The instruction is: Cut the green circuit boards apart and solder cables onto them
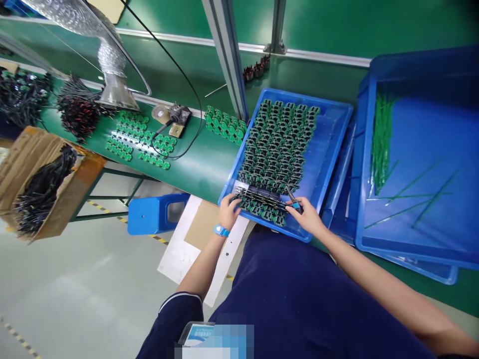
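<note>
Right hand [307, 215], fingers closed on blue-handled metal pliers [294, 202], tips lost among green circuit boards [262, 199]; left hand [229, 212], fingers on boards, grip unclear, blue plastic tray [329, 139] beneath.

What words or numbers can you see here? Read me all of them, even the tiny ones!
I can't read any words, numbers or brands here.
Badge: blurred out with squares, so it can't be read.
Green circuit boards: any print on them is too small to read.
</note>
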Action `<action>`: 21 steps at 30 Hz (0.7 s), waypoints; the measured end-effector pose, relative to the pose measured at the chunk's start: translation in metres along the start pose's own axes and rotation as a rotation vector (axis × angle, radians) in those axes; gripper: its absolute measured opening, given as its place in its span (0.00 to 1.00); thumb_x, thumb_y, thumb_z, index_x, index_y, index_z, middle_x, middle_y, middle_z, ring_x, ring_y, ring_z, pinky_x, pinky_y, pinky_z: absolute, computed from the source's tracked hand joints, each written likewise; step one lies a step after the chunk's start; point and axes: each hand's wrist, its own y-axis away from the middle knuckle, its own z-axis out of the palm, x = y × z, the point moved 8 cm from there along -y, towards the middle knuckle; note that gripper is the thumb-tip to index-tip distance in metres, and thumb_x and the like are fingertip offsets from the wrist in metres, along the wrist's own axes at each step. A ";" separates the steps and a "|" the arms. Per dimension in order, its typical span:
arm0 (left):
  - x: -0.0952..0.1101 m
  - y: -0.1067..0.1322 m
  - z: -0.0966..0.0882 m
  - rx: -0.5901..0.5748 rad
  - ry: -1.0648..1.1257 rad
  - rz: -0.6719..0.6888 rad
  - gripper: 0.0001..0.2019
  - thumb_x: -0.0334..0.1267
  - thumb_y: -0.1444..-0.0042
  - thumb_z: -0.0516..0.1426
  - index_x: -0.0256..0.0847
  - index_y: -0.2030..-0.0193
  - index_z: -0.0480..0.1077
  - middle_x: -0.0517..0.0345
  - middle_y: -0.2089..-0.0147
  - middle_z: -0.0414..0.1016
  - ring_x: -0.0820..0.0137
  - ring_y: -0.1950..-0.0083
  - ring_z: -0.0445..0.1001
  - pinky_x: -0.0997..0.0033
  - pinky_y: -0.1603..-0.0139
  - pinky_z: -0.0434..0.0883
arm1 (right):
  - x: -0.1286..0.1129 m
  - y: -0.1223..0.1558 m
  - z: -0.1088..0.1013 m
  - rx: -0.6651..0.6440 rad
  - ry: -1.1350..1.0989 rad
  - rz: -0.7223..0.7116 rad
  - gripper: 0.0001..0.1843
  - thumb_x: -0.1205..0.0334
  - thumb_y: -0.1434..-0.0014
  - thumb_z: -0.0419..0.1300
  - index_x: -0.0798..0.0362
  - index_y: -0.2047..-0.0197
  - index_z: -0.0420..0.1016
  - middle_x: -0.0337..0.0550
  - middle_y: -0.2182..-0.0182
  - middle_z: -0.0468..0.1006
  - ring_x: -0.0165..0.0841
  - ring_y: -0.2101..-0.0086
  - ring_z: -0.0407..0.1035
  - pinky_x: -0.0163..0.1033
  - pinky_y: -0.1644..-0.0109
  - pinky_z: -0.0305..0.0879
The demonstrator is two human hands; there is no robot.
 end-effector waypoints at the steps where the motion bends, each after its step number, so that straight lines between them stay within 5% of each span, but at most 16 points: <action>1: 0.001 -0.001 0.001 -0.041 -0.020 0.036 0.13 0.28 0.51 0.57 0.43 0.58 0.71 0.50 0.51 0.68 0.57 0.44 0.64 0.51 0.45 0.64 | 0.000 0.000 0.001 -0.007 0.026 -0.007 0.22 0.44 0.45 0.54 0.51 0.55 0.63 0.45 0.59 0.75 0.37 0.63 0.70 0.43 0.59 0.65; 5: 0.008 -0.013 0.001 -0.171 -0.090 0.157 0.10 0.31 0.47 0.56 0.47 0.59 0.74 0.53 0.60 0.72 0.62 0.54 0.69 0.58 0.51 0.68 | -0.006 -0.006 0.003 -0.021 0.190 -0.050 0.25 0.50 0.53 0.64 0.51 0.55 0.64 0.49 0.61 0.74 0.45 0.60 0.68 0.47 0.57 0.64; 10: 0.015 -0.023 -0.001 -0.222 -0.140 0.235 0.10 0.34 0.43 0.53 0.47 0.58 0.74 0.52 0.60 0.71 0.64 0.57 0.69 0.64 0.56 0.68 | -0.021 -0.025 0.001 -0.028 0.358 -0.116 0.18 0.63 0.50 0.58 0.52 0.55 0.65 0.49 0.66 0.73 0.46 0.62 0.67 0.48 0.58 0.62; 21: 0.008 -0.022 0.007 -0.102 -0.137 0.168 0.09 0.31 0.46 0.55 0.44 0.58 0.71 0.51 0.56 0.68 0.62 0.53 0.67 0.61 0.52 0.68 | -0.020 -0.014 0.005 0.012 0.395 -0.221 0.13 0.63 0.48 0.55 0.53 0.57 0.65 0.49 0.64 0.73 0.44 0.61 0.67 0.47 0.57 0.63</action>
